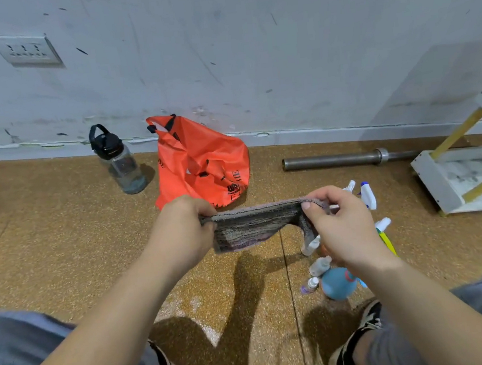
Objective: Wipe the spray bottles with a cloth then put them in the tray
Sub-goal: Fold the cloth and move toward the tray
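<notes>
It looks like the job has just begun: the left hand [185, 227] and right hand [343, 231] each pinch the cloth [253, 222], and the spray bottles [367, 195] wait near the tray [433, 186], none inside.

My right grip [343, 231] covers the middle of the bottles [367, 195], so I cannot count them; only caps, a yellow strip and a blue body show round it. The fingertips of my left grip [185, 227] are hidden by the cloth [250, 223]. The tray [436, 185] runs off the right edge, and the bar [329, 160] vanishes behind it. The print on the bag [202, 162] is too creased to read.
</notes>
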Motion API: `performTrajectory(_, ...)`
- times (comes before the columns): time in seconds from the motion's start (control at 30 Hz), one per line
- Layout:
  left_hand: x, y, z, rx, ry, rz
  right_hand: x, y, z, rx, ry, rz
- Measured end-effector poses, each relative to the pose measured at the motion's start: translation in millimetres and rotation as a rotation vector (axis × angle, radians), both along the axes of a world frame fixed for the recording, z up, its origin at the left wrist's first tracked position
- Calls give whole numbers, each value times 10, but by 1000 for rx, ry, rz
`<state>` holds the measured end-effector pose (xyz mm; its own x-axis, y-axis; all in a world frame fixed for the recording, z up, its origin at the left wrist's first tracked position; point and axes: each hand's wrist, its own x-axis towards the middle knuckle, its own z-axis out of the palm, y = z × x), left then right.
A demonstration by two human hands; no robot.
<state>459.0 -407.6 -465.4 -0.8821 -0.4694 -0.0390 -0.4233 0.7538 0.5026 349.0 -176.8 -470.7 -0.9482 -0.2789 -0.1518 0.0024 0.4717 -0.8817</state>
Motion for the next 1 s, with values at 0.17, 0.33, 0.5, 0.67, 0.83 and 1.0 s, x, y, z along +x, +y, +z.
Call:
performTrajectory(0.17,-34,17,131,701,123,234,-68,-17,106,-352,-326,-94)
performTrajectory(0.33,-13,72,246,1206,292,294,-90,-38,143,-460,-420,-97)
performTrajectory(0.5,171,215,356,975,326,270,-21,-10,263,-191,-202,-35)
performTrajectory(0.67,291,439,622,885,276,340,1,106,306,-159,-323,-57)
performTrajectory(0.83,130,803,893,891,205,282,177,235,559,-323,-573,-18)
performTrajectory(1.0,-237,1271,852,916,160,73,162,231,684,-303,-485,-6)
